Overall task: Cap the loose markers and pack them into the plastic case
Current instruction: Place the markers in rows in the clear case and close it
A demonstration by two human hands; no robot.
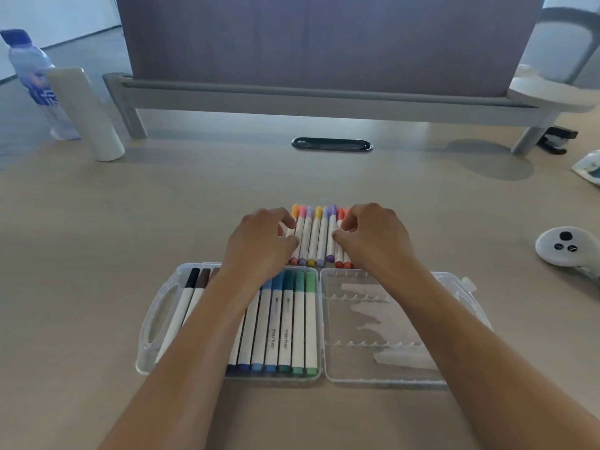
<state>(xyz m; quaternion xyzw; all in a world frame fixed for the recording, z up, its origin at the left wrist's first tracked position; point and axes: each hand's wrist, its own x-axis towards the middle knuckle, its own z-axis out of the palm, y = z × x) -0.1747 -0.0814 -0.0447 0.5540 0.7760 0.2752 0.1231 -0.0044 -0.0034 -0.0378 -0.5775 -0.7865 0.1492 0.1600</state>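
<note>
A clear plastic case lies open and flat on the table. Its left half holds a row of several capped markers, black and brown at the left, blues and greens at the right. Its right half holds no markers. Just beyond the case lies a tight row of several capped loose markers with orange, pink, purple, yellow and red caps. My left hand grips the left side of that row with curled fingers. My right hand grips its right side the same way.
A water bottle and a white cylinder stand at the far left. A monitor stand spans the back. A black cable slot sits mid-table. A white controller lies at the right edge.
</note>
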